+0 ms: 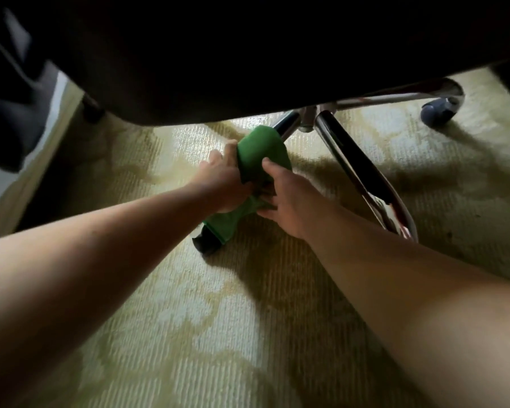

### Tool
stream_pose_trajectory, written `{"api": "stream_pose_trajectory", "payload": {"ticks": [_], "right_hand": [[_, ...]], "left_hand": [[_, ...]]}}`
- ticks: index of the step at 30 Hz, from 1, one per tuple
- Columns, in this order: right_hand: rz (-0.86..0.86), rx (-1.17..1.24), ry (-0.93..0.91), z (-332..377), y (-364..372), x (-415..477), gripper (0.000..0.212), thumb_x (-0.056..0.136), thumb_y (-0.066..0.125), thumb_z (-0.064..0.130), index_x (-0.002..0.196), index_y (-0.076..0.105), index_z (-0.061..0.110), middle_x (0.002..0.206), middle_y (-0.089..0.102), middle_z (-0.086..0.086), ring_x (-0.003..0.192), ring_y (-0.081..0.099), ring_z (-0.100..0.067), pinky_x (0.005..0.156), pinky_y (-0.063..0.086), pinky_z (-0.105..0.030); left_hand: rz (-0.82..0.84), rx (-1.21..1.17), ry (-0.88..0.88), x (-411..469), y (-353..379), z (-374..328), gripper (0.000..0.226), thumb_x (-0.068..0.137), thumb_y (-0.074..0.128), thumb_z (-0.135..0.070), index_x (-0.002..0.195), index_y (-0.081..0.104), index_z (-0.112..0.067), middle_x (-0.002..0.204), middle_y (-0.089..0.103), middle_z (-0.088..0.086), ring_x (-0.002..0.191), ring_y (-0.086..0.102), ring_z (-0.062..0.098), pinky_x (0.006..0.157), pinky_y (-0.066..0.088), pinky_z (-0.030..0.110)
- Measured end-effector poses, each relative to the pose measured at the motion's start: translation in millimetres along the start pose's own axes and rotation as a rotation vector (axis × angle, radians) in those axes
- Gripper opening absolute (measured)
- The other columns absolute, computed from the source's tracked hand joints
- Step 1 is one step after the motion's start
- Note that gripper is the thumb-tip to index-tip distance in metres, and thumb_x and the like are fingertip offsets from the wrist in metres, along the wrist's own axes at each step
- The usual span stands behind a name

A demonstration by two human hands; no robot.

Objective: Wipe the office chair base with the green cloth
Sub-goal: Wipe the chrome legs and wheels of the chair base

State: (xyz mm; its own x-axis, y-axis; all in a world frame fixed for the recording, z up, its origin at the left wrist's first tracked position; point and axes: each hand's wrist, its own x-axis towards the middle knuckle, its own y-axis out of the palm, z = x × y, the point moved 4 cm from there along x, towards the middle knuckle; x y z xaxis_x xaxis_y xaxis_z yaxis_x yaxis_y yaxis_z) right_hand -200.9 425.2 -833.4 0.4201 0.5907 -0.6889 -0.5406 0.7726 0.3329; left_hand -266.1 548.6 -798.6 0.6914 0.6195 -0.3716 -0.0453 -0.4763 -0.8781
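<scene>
The green cloth [258, 153] is draped over one chrome leg of the office chair base [352, 164], covering the leg from near the hub down to its black caster [204, 245]. My left hand [223, 182] grips the cloth from the left side of that leg. My right hand [289, 198] holds the cloth from the right, thumb up on the cloth, fingers curled at its lower part. A second chrome leg runs toward the lower right and a third goes right to a grey caster [436, 111]. The dark chair seat [233, 54] hides the hub's top.
A pale yellow patterned carpet [218, 319] covers the floor. A dark piece of furniture [12, 98] stands at the left edge with a strip of lighter floor beside it. Another dark caster [93, 111] shows under the seat at the left.
</scene>
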Motion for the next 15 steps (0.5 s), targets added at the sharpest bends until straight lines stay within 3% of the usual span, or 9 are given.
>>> {"api": "stream_pose_trajectory", "payload": {"ticks": [5, 9, 15], "right_hand": [[-0.004, 0.090, -0.011, 2.0, 17.9, 19.3, 0.049, 0.098, 0.062, 0.044, 0.138, 0.056, 0.015, 0.126, 0.069, -0.010, 0.112, 0.069, -0.030, 0.097, 0.057, -0.053], [-0.073, 0.075, -0.043, 16.1, 15.2, 37.7, 0.048, 0.099, 0.061, 0.044, 0.136, 0.057, 0.014, 0.123, 0.071, -0.013, 0.110, 0.069, -0.034, 0.094, 0.058, -0.058], [-0.140, 0.019, -0.075, 43.4, 2.5, 54.6, 0.053, 0.098, 0.059, 0.049, 0.141, 0.054, 0.017, 0.124, 0.072, -0.014, 0.106, 0.072, -0.037, 0.083, 0.062, -0.053]], "left_hand": [[-0.038, 0.017, 0.024, 4.9, 3.2, -2.9, 0.091, 0.098, 0.067, -0.039, 0.163, 0.004, -0.036, 0.132, 0.042, 0.011, 0.109, 0.053, 0.033, 0.085, 0.058, 0.052], [-0.054, 0.040, 0.045, 12.1, 3.6, -18.5, 0.091, 0.098, 0.070, -0.029, 0.163, 0.006, -0.035, 0.137, 0.041, 0.013, 0.115, 0.048, 0.035, 0.081, 0.052, 0.047], [-0.065, 0.046, 0.026, 25.5, 0.2, -42.7, 0.099, 0.096, 0.070, -0.013, 0.166, 0.004, -0.035, 0.155, 0.034, 0.013, 0.135, 0.042, 0.039, 0.106, 0.043, 0.056]]}}
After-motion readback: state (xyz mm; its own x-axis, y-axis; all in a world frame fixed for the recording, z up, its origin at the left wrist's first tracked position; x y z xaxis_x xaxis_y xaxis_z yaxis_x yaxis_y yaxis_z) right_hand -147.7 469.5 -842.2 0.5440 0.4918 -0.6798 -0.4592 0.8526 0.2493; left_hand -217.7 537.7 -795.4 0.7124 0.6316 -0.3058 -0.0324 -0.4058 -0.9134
